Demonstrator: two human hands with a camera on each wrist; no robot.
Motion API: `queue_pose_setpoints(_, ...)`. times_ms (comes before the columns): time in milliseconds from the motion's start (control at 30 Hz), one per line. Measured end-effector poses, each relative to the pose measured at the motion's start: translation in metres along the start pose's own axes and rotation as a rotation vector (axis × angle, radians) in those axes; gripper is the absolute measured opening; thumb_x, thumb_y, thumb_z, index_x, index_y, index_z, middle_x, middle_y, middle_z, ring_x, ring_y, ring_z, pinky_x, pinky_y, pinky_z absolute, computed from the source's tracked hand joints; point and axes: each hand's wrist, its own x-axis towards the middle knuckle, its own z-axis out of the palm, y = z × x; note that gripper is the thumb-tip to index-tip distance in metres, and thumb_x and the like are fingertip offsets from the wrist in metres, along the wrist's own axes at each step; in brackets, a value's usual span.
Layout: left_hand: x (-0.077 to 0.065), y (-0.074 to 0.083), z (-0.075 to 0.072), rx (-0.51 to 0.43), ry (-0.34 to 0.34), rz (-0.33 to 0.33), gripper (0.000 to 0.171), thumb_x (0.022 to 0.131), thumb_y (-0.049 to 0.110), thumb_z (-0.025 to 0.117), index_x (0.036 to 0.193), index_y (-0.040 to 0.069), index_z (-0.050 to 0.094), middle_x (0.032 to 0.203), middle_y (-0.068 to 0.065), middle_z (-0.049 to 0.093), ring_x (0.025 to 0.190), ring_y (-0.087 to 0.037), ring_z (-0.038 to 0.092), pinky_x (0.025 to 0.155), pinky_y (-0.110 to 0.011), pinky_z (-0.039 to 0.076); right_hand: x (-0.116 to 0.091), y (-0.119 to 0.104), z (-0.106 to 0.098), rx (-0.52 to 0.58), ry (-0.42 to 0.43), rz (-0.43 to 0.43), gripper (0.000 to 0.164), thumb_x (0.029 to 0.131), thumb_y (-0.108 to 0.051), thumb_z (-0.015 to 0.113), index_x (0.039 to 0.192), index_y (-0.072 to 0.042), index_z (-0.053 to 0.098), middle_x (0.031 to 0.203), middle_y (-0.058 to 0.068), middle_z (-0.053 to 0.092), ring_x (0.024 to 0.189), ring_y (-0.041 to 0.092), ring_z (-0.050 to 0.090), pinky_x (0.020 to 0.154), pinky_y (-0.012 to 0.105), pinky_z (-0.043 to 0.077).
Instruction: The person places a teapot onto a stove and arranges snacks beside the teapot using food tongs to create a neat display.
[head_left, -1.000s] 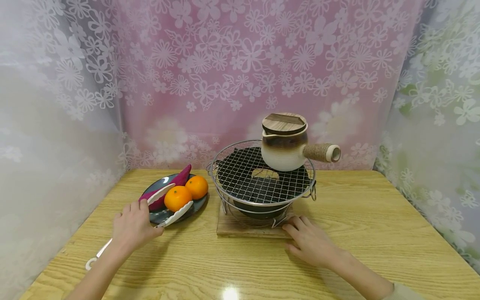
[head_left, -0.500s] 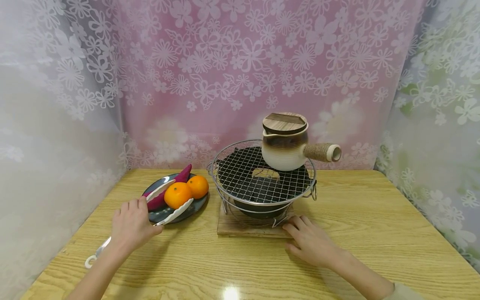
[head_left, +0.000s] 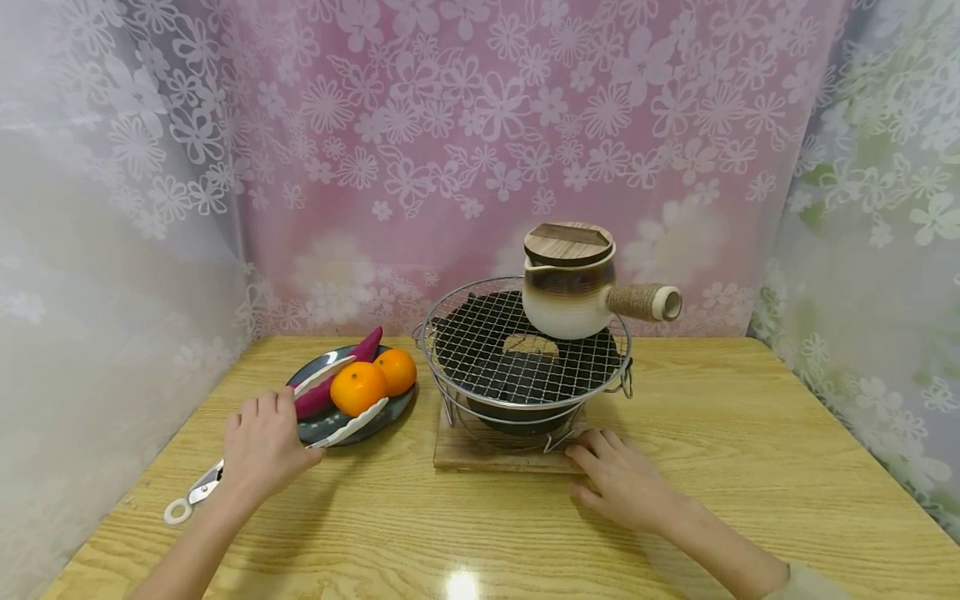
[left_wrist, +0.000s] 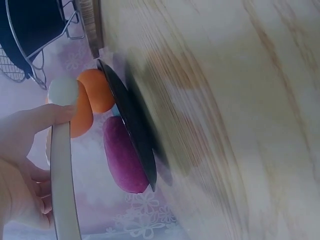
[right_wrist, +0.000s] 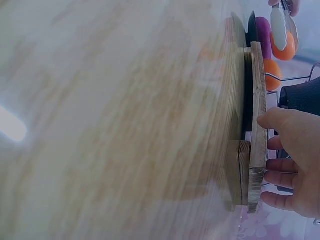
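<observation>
My left hand (head_left: 262,442) grips a pair of tongs (head_left: 351,425) with white scalloped tips, the ring at its handle end showing behind my wrist. Between the tips is the front orange (head_left: 357,389); in the right wrist view this orange (right_wrist: 285,48) stands off from the dark plate (right_wrist: 251,30). A second orange (head_left: 396,372) and a purple sweet potato (head_left: 313,402) lie on that plate. With relaxed fingers, my right hand (head_left: 622,483) rests at the right front corner of a wooden board (head_left: 480,460), its thumb at the board's edge in the right wrist view.
On the board stands a round grill (head_left: 517,421) with a wire mesh top. A side-handled pot (head_left: 566,300) with a wooden lid sits at the back right of the mesh. Flowered curtains (head_left: 480,150) close off the back and both sides of the table (head_left: 750,467).
The front orange has risen slightly between the tong tips. The tongs' handle end has swung a little left, and more of it shows. My right hand has stayed at the board.
</observation>
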Motion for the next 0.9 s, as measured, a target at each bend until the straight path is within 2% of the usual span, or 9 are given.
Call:
queue_pose_setpoints(367,0.003,0.006,-0.005,-0.031,-0.001,-0.015,0.081,0.055,0.032,0.082,0.113,-0.012,0.046,0.102,-0.031,0.049,0.091,-0.045,0.042,0.071,-0.053,0.034,0.000,-0.001,-0.001,-0.007,0.003,0.000,0.037,0.080,-0.034,0.070,0.104,-0.008,0.061,0.103,0.008,0.053,0.089,0.024,0.051,0.073,0.040,0.045)
queue_pose_setpoints(633,0.004,0.007,-0.010,-0.061,-0.042,-0.026,0.086,0.056,0.032,0.083,0.117,-0.013,0.043,0.108,-0.033,0.047,0.096,-0.047,0.041,0.076,-0.056,0.033,-0.001,-0.001,0.001,-0.018,0.027,-0.006,0.038,0.077,-0.032,0.071,0.103,-0.007,0.061,0.101,0.008,0.053,0.087,0.024,0.050,0.071,0.039,0.045)
queue_pose_setpoints(900,0.009,0.008,-0.016,-0.057,-0.040,-0.021,0.087,0.056,0.031,0.082,0.119,-0.014,0.043,0.109,-0.033,0.046,0.096,-0.047,0.040,0.075,-0.057,0.032,-0.001,0.000,0.001,-0.028,-0.002,0.018,0.038,0.079,-0.033,0.070,0.106,-0.008,0.061,0.105,0.008,0.053,0.090,0.025,0.050,0.069,0.038,0.043)
